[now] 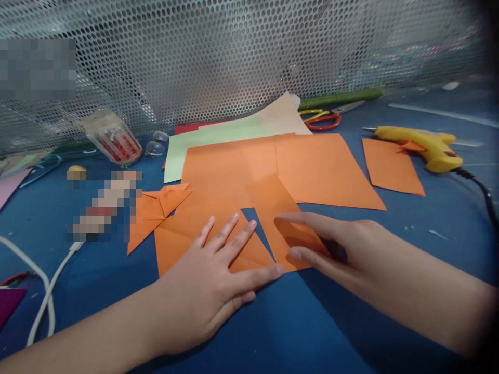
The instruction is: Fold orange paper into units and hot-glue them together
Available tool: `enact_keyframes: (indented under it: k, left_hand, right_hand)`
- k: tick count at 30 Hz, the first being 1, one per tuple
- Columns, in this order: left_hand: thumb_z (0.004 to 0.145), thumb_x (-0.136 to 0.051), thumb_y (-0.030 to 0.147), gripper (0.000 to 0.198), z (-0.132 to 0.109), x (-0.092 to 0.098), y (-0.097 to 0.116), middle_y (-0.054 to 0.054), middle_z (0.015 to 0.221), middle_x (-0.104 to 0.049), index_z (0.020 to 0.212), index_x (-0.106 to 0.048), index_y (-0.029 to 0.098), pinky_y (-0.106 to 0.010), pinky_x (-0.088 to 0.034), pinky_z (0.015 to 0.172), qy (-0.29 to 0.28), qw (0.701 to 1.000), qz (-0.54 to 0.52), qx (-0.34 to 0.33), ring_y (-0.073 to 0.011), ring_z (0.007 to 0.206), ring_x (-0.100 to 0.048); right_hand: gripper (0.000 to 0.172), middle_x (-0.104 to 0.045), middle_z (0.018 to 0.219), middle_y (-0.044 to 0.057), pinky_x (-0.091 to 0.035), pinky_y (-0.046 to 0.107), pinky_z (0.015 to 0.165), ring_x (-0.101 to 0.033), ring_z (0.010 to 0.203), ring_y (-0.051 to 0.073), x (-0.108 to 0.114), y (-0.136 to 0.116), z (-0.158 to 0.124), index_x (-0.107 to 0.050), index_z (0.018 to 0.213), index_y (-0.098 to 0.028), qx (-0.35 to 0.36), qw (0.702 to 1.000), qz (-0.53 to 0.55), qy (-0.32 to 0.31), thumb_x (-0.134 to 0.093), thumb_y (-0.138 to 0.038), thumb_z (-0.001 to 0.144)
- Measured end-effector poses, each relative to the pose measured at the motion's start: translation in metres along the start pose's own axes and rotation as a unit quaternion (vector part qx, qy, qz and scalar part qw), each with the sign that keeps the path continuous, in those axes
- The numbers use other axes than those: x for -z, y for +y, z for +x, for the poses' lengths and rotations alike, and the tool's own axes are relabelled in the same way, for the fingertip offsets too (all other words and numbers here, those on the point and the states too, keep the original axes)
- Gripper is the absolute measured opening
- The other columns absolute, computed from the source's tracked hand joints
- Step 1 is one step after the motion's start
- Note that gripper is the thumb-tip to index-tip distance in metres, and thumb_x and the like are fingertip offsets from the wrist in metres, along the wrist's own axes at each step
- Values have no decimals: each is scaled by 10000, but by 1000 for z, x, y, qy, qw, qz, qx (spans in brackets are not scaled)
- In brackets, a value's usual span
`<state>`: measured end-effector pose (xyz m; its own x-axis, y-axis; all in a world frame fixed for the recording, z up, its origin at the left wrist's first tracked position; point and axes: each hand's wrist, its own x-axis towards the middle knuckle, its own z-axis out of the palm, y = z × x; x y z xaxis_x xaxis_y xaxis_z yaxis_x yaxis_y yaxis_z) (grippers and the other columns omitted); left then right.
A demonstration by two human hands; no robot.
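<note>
My left hand [210, 275] lies palm down with fingers spread on an orange paper sheet [175, 244]. Its index fingertip reaches the near corner of a narrower orange piece of paper [268, 208]. My right hand [335, 244] has the right edge of that narrower piece between its fingers; index finger and thumb show on top, and the other fingers are hidden. Between the two papers a wedge of blue table shows. Beyond lie larger orange sheets [319, 166]. Left of my left hand is a folded orange paper shape [163, 202].
Right of the papers, a yellow glue gun [417, 143] rests partly over an orange paper piece [390, 166]. Scissors [323, 120] and pale green paper [175, 156] lie behind. A clear container [113, 137], glasses [156, 148] and a white cable [50, 291] are left; perforated metal mesh [218, 57] borders the back.
</note>
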<state>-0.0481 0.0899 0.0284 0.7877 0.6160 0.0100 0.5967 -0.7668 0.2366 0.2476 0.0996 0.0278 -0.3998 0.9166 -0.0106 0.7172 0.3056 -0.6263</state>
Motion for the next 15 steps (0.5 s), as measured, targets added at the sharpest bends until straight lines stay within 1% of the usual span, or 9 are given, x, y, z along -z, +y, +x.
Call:
enact_keyframes:
  k: [2,5,7,11,13,15]
  left_hand:
    - [1187,-649,370,496,0,0,0,-133,1867,-372,1664,-592,493,-811,-318,1321,-2,1000,0,-1,-438,1743,-280]
    - [1203,-616,393,472,0,1,0,-148,1870,-355,1666,-592,485,-810,-323,1318,-6,1000,2,-5,-433,1744,-273]
    - [1201,-619,446,478,1,2,0,-150,1874,-346,1676,-580,486,-815,-311,1320,-7,1000,-1,-5,-438,1749,-258]
    - [1103,-760,579,636,0,5,0,-145,1891,-299,1696,-544,507,-858,-287,1303,-19,1000,-18,-7,-488,1747,-232]
    - [1079,-772,640,680,-1,5,0,-139,1895,-280,1702,-527,525,-872,-280,1295,-24,999,-25,-6,-500,1744,-225]
    - [1078,-738,702,691,-1,6,0,-136,1898,-261,1709,-512,533,-876,-272,1295,-26,999,-36,-4,-502,1742,-213]
  right_hand:
    - [342,-821,797,7,-595,317,552,-789,634,227,0,-1,0,-758,1327,-287,-2,1000,-10,0,-583,-367,1044]
    - [309,-816,785,-3,-598,303,569,-794,650,214,-1,0,1,-762,1281,-298,-1,1000,-6,-3,-562,-318,1046]
    - [292,-842,833,12,-617,304,582,-815,686,223,-2,3,1,-767,1258,-301,1,1000,-1,1,-564,-322,1050]
    - [341,-893,1021,55,-659,324,590,-864,813,263,-2,7,2,-764,1324,-307,8,1000,-7,4,-549,-356,1065]
    - [351,-894,1027,55,-673,332,614,-868,822,264,-2,8,2,-758,1345,-302,19,999,-28,6,-523,-355,1090]
    - [381,-889,974,61,-667,340,620,-863,790,268,0,8,2,-735,1399,-277,41,995,-88,24,-487,-322,1114]
